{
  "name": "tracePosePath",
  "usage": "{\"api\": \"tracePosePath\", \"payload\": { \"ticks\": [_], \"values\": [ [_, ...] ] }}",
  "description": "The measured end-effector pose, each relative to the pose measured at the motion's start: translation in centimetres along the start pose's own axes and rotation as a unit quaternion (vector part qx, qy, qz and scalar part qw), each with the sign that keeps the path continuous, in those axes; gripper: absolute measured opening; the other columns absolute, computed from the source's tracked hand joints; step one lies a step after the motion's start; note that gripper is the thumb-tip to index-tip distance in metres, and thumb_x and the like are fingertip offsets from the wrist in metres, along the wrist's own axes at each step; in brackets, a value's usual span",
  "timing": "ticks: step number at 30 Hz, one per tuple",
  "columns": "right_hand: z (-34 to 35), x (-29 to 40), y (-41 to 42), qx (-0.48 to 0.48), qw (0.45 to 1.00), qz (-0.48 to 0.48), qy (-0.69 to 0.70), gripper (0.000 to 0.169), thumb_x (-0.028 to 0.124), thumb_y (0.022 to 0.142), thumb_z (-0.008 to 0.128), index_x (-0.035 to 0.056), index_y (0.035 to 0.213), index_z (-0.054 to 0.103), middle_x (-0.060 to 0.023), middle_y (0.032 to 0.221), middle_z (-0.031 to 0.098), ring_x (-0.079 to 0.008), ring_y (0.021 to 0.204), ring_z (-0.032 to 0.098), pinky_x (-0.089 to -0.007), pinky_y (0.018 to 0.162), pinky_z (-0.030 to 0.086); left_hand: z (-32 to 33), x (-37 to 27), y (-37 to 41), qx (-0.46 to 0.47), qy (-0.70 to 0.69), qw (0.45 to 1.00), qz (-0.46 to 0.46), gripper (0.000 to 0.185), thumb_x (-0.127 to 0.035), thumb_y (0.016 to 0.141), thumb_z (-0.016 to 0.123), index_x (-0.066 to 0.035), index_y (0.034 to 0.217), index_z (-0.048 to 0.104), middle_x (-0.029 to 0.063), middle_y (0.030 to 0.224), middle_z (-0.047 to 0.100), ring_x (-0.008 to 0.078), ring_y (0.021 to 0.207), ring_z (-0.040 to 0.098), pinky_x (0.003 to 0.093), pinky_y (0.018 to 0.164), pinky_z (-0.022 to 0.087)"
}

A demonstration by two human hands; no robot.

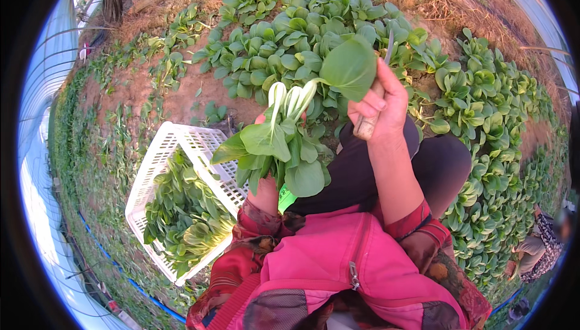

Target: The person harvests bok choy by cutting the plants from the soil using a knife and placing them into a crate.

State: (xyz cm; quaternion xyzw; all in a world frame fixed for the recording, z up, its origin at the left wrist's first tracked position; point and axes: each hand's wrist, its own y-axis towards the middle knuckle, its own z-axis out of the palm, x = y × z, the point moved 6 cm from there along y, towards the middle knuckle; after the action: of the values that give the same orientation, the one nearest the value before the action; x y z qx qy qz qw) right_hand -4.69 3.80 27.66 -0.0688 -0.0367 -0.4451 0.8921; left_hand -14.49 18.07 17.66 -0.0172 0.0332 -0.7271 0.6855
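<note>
My left hand (266, 190), mostly hidden behind leaves, grips a bunch of bok choy (297, 149). The bunch's pale stems bend over at the top while its green leaves hang down. In my right hand (390, 103) is a knife (365, 126) with a worn, light handle, its narrow blade pointing up and away. One broad bok choy leaf (351, 68) stretches from the bunch to my right fingers; whether they pinch it or only touch it I cannot tell.
Left of my knees, a white slatted plastic crate (206, 258) holds cut greens (188, 212). Growing bok choy (290, 42) stands ahead, and more plants (489, 167) spread along the right. Another person (539, 248) crouches at far right. A blue hose (131, 282) runs at lower left.
</note>
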Motion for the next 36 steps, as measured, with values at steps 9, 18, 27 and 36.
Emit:
{"api": "tracePosePath", "payload": {
  "ticks": [9, 18, 27, 36],
  "values": [
    [-1.0, 12.2, 0.8, -0.133, 0.957, -0.258, 0.006, 0.022, 0.018, 0.097, 0.039, 0.0045, 0.089, 0.054, 0.0023, 0.064, 0.053, -0.0039, 0.04, 0.04, -0.0184, 0.038, 0.038, 0.7, 0.1, -2.7, -0.139, 0.163, 0.977, -0.021, 0.059, -0.033, 0.088, 0.049, 0.005, 0.133, 0.039, 0.0275, 0.118, 0.054, 0.0285, 0.086, 0.064, 0.0346, 0.078, 0.053],
    [0.0, 3.9, 1.0, -0.16, 0.706, -0.067, -0.687, 0.021, 0.016, 0.079, 0.07, 0.0069, 0.096, 0.062, 0.0033, 0.063, 0.052, -0.0043, 0.044, 0.044, -0.0204, 0.039, 0.036, -4.7, -1.6, -1.0, -0.107, 0.107, 0.983, 0.108, 0.046, -0.026, 0.089, 0.058, 0.0, 0.125, 0.047, 0.022, 0.118, 0.054, 0.0332, 0.104, 0.057, 0.0405, 0.086, 0.052],
    [0.2, -4.6, -0.3, -0.026, 0.782, 0.165, -0.6, 0.045, 0.021, 0.074, 0.078, 0.0006, 0.109, 0.06, 0.0053, 0.058, 0.048, -0.0032, 0.041, 0.038, -0.0207, 0.038, 0.026, -2.5, 0.3, -0.8, -0.113, 0.05, 0.989, 0.076, 0.035, -0.03, 0.09, 0.054, -0.002, 0.111, 0.057, 0.0138, 0.103, 0.064, 0.0257, 0.089, 0.064, 0.0399, 0.076, 0.056],
    [-1.1, -3.5, 0.5, -0.06, 0.838, 0.058, -0.539, 0.02, 0.011, 0.079, 0.071, 0.0011, 0.091, 0.059, 0.002, 0.057, 0.052, -0.0042, 0.039, 0.042, -0.0192, 0.037, 0.033, -3.1, 1.1, -0.1, -0.159, 0.176, 0.97, 0.049, 0.046, -0.033, 0.088, 0.056, -0.001, 0.121, 0.051, 0.0161, 0.106, 0.062, 0.0269, 0.092, 0.063, 0.0392, 0.078, 0.056]
  ]
}}
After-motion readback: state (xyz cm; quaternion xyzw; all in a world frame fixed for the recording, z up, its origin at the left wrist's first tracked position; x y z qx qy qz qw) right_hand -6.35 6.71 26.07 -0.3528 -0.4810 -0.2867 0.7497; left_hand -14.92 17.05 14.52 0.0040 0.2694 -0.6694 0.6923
